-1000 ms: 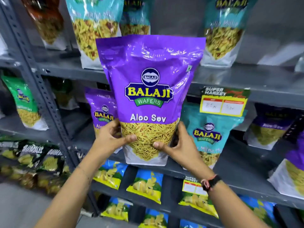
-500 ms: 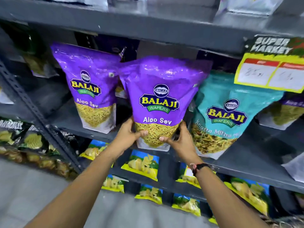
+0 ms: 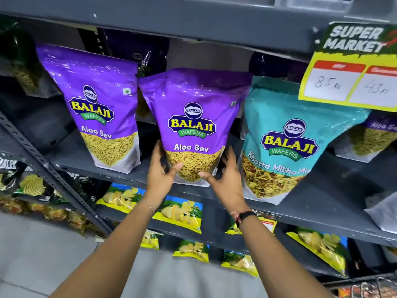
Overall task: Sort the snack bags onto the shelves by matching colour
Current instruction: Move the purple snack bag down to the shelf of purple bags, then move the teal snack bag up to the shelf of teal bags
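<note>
A purple Aloo Sev bag (image 3: 193, 117) stands upright on the grey middle shelf (image 3: 322, 203), between a second purple Aloo Sev bag (image 3: 96, 100) on its left and a teal Khatta Mitha Mix bag (image 3: 285, 143) on its right. My left hand (image 3: 160, 175) and my right hand (image 3: 227, 179) flank the bottom of the middle purple bag. Their fingers are spread beside it and only the thumbs rest on its front. More purple bags (image 3: 371, 136) stand further back on the same shelf.
A yellow price tag (image 3: 352, 82) hangs from the shelf above at the right. Blue and yellow chip bags (image 3: 182, 214) lie on the lower shelves. Dark chip packs (image 3: 32, 186) fill the rack at the left, past a slanted metal upright (image 3: 43, 166).
The purple bag came down from in front of the upper shelf onto the middle shelf beside the other purple bag. My fingers have since loosened and spread at its base.
</note>
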